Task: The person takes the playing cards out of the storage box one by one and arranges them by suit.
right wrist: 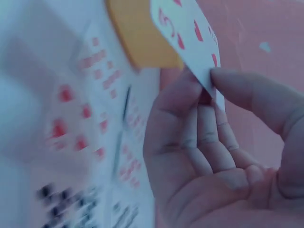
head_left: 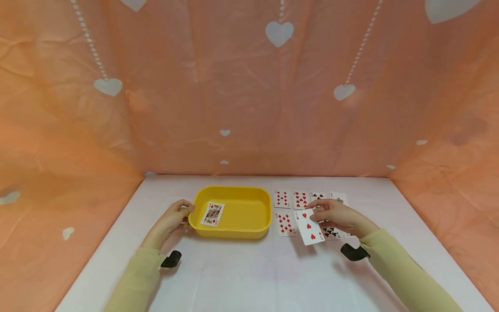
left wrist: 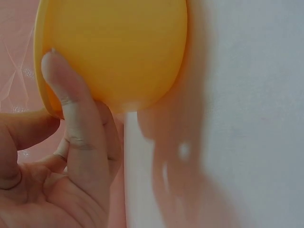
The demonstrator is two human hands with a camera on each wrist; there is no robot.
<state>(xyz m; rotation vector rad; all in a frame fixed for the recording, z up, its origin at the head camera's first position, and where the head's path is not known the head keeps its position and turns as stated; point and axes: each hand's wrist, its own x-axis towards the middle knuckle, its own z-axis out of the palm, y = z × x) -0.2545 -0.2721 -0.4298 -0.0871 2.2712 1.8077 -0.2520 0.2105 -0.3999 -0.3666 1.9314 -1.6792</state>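
My left hand point(head_left: 172, 220) grips the left end of a yellow plastic tray point(head_left: 243, 212), thumb and fingers at its rim, and the left wrist view shows a fingertip against the tray's outer wall point(left wrist: 118, 52). Inside the tray, toward its left end, a king of diamonds point(head_left: 213, 214) lies face up. My right hand point(head_left: 338, 215) pinches a three of hearts point(head_left: 310, 232) by one end between thumb and fingers. That card is tilted and held above the table, just right of the tray. In the right wrist view the playing card point(right wrist: 194, 35) overlaps the tray's edge.
Two rows of face-up playing cards lie right of the tray, including diamonds point(head_left: 286, 225), hearts point(head_left: 299, 198) and clubs point(head_left: 332, 233); my right hand and the three partly cover them. Behind the white table point(head_left: 234, 277) hangs an orange-pink cloth point(head_left: 241, 95) with white hearts.
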